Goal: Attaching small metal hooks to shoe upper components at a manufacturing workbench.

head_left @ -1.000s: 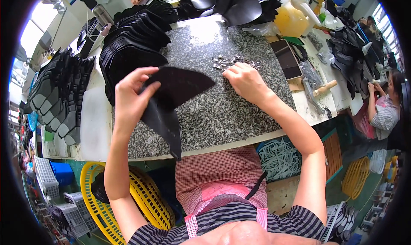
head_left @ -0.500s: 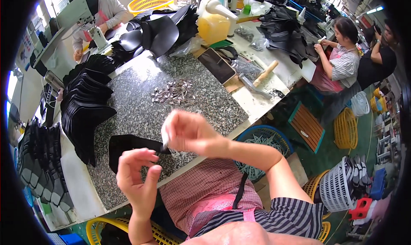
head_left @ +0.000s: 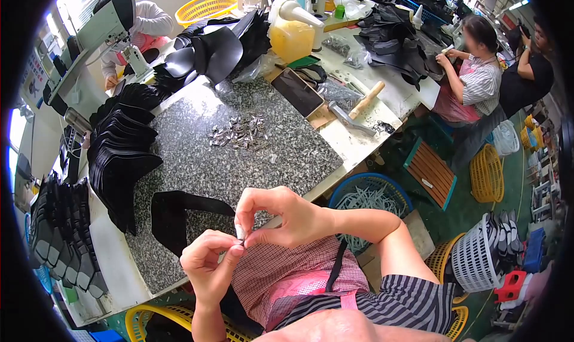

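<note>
My left hand (head_left: 209, 259) and my right hand (head_left: 280, 217) meet in front of my apron, just off the near edge of the granite slab (head_left: 287, 144). Both pinch, fingertips almost touching, around something small that I cannot make out. Something whitish covers the tip of a right finger. A black cut upper piece (head_left: 168, 217), angled like a bent strip, lies on the slab beyond my left hand. Farther off, a loose pile of small shiny metal bits (head_left: 240, 133) is spread on the stone.
Stacked black pieces (head_left: 119, 156) line the slab's left side. A phone (head_left: 297, 92), a hammer (head_left: 353, 119) and a wooden-handled tool (head_left: 367, 99) lie at the right. A blue basket (head_left: 399, 192) of pale strips stands below the edge. Co-workers sit at the far left and right.
Both hands have drawn back toward my body, off the slab. They were apart with the left fingers spread; now their fingertips meet in a pinch. The black piece stays put.
</note>
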### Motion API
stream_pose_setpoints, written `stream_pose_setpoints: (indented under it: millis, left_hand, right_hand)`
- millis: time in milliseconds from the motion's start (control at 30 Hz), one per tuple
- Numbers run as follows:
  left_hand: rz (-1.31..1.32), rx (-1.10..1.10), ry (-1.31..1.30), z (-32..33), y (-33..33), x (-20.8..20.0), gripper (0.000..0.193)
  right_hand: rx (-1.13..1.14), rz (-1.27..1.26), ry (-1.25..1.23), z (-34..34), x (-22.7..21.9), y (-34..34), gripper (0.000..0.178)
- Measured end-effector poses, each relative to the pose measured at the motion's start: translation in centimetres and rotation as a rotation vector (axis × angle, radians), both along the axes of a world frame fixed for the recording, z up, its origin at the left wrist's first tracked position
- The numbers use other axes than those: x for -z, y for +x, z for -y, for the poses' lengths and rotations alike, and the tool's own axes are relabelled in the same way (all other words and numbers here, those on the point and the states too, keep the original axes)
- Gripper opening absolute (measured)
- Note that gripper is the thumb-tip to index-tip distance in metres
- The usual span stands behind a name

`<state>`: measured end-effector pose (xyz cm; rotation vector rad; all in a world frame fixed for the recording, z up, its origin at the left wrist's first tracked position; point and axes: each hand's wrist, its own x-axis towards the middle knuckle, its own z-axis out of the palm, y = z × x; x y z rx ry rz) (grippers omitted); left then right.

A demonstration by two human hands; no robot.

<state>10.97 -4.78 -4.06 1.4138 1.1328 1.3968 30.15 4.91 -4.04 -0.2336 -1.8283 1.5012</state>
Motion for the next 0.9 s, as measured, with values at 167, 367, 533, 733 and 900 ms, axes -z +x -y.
stream_pose_setpoints:
  millis: [167,367,533,733,900]
  left_hand:
    - [0.144,0.064,-0.151,0.5,0.1,-0.3,0.007]
    - [0.313,0.167,-0.279,1.2,-0.5,1.0,0.006]
    - [0.432,0.321,-0.387,1.2,-0.8,2.4,0.011]
    - [0.096,0.243,-0.231,0.8,-0.6,1.8,0.011]
    - [0.06,0.019,-0.168,1.3,0.1,1.7,0.012]
  right_hand:
    - [-0.09,0.079,-0.03,-0.2,-0.9,0.1,0.032]
    - [-0.11,0.136,0.055,0.0,-0.6,-0.1,0.03]
    - [-0.151,0.037,0.398,-0.5,0.4,-0.5,0.02]
    - [-0.03,-0.02,0.542,-0.3,1.1,-0.3,0.014]
    - [0.018,-0.011,0.562,-0.3,1.9,-1.0,0.014]
